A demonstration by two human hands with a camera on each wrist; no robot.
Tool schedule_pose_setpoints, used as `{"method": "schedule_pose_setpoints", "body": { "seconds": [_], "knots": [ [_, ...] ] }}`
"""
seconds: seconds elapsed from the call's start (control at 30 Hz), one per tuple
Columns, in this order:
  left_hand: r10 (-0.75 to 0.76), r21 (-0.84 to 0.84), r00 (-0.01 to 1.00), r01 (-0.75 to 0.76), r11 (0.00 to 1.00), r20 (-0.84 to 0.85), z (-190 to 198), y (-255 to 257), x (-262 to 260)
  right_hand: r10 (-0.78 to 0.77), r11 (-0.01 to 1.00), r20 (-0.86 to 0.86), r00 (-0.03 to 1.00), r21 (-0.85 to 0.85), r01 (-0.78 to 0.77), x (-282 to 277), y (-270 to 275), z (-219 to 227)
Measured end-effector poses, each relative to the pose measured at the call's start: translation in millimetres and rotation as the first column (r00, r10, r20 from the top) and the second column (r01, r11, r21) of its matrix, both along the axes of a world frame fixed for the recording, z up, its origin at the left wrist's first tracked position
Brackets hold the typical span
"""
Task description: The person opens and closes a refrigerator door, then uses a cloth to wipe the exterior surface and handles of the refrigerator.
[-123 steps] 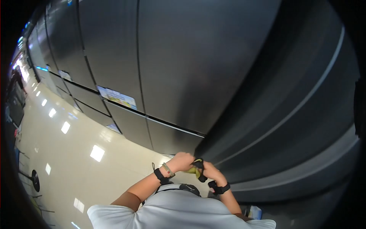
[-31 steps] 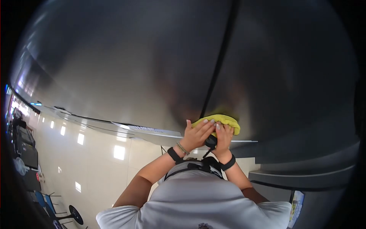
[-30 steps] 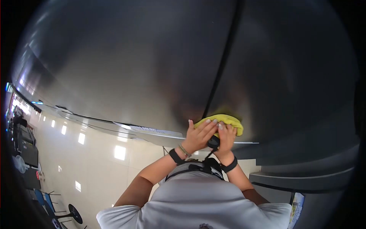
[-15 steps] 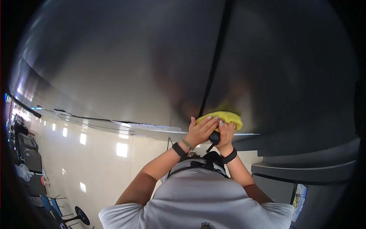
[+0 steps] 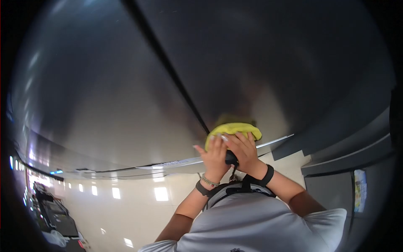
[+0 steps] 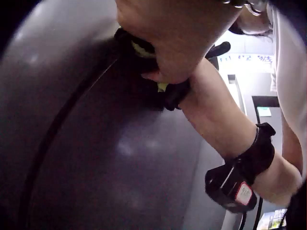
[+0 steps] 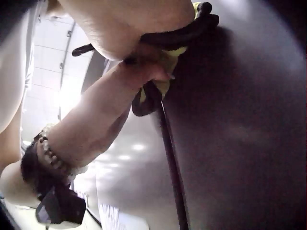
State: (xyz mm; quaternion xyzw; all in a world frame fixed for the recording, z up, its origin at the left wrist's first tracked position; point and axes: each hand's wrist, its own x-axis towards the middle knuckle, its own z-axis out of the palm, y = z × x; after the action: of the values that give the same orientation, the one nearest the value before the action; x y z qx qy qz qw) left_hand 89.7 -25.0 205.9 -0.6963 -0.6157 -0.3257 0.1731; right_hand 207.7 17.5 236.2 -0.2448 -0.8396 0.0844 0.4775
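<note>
A yellow cloth with dark trim (image 5: 233, 127) lies against a glossy dark panel (image 5: 235, 63), just right of a black vertical seam. My left hand (image 5: 215, 158) presses on the cloth's left part, fingers extended. Beside it my right hand (image 5: 247, 156) presses with straight fingers slanting left, their tips close to the left hand's. A black object (image 5: 230, 158) hangs between the hands. In the left wrist view the left hand (image 6: 177, 33) covers much of the cloth; in the right wrist view the right hand (image 7: 132, 24) is above bunched yellow cloth (image 7: 168, 62).
A printed sheet (image 5: 172, 163) lies along the panel's lower ledge. To the right stands a grey unit (image 5: 329, 191) with a coloured label (image 5: 360, 191). The pale shiny floor (image 5: 138, 210) stretches behind to the left, with dark furniture (image 5: 63, 222) beyond.
Earlier both hands held the cloth bunched near the waist; now it is against the panel. Since half a second ago the view has turned, the seam slants left, and the right hand has tilted left.
</note>
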Motion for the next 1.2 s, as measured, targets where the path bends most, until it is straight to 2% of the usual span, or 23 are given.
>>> {"method": "schedule_pose_setpoints", "body": {
  "seconds": [0.03,0.07,0.13,0.17,0.23,0.37,0.43,0.47,0.5,0.57,0.6,0.7,0.77,0.83,0.9,0.97,1.03,1.07,1.13,1.2],
  "knots": [
    [0.006,0.114,0.992,-0.02,0.993,0.125,17,1,-3,-0.005,0.999,-0.023,1.0,0.044,0.006,-9,1,19],
    [0.083,0.145,0.995,-0.092,0.985,0.063,26,4,-9,-0.033,0.991,-0.033,0.999,0.129,0.037,-16,1,37],
    [0.266,0.241,0.961,-0.241,0.94,-0.079,37,10,-17,-0.037,0.988,-0.087,0.996,0.148,0.049,-28,-2,54],
    [0.243,0.342,0.97,-0.221,0.913,-0.02,46,14,-13,-0.046,0.986,-0.104,0.993,0.152,0.061,-30,-4,58],
    [0.14,0.321,0.988,-0.153,0.935,0.065,41,13,-13,-0.017,0.99,-0.092,0.996,0.14,0.03,-27,-2,53],
    [0.054,0.325,0.985,-0.107,0.94,0.167,42,21,3,0.065,0.986,-0.019,0.998,0.154,-0.061,-14,12,48],
    [0.095,0.301,0.995,-0.099,0.948,0.028,52,25,12,0.004,0.983,0.014,1.0,0.184,-0.007,-2,15,53],
    [0.05,0.337,0.999,-0.043,0.94,-0.013,48,30,14,-0.032,0.98,0.034,0.999,0.196,0.024,6,20,54],
    [0.052,0.339,0.999,-0.047,0.94,-0.005,53,35,19,-0.068,0.975,0.056,0.996,0.215,0.054,16,25,55],
    [-0.006,0.252,0.989,0.043,0.967,-0.146,74,45,41,-0.113,0.974,-0.019,0.993,0.195,0.114,42,39,47],
    [-0.043,0.229,0.986,0.081,0.97,-0.163,85,50,54,-0.143,0.964,-0.11,0.984,0.209,0.163,53,45,44],
    [-0.181,0.139,0.947,0.223,0.965,-0.264,99,71,88,-0.301,0.902,-0.352,0.886,0.196,0.384,75,66,31],
    [-0.154,0.13,0.855,0.248,0.96,-0.495,93,82,106,-0.404,0.856,-0.472,0.784,0.106,0.505,87,77,0],
    [-0.212,0.057,0.8,0.293,0.954,-0.561,69,88,121,-0.433,0.859,-0.425,0.795,0.072,0.507,100,71,-23],
    [-0.384,-0.035,0.8,0.416,0.909,-0.461,37,92,123,-0.481,0.86,-0.352,0.803,-0.015,0.509,93,62,-47],
    [-0.412,-0.036,0.801,0.442,0.897,-0.434,20,86,117,-0.533,0.845,-0.273,0.801,-0.117,0.522,88,41,-78],
    [-0.512,-0.155,0.781,0.491,0.857,-0.358,-4,81,107,-0.587,0.805,-0.187,0.787,-0.232,0.545,82,26,-109],
    [-0.519,-0.149,0.773,0.502,0.852,-0.365,-14,76,100,-0.612,0.778,-0.144,0.778,-0.286,0.559,88,28,-121],
    [-0.526,-0.239,0.778,0.469,0.85,-0.343,-27,66,80,-0.515,0.853,-0.139,0.846,-0.182,0.489,78,21,-132],
    [-0.489,-0.22,0.805,0.438,0.872,-0.336,-32,53,59,-0.416,0.907,-0.099,0.904,-0.109,0.406,67,16,-134]
  ]
}}
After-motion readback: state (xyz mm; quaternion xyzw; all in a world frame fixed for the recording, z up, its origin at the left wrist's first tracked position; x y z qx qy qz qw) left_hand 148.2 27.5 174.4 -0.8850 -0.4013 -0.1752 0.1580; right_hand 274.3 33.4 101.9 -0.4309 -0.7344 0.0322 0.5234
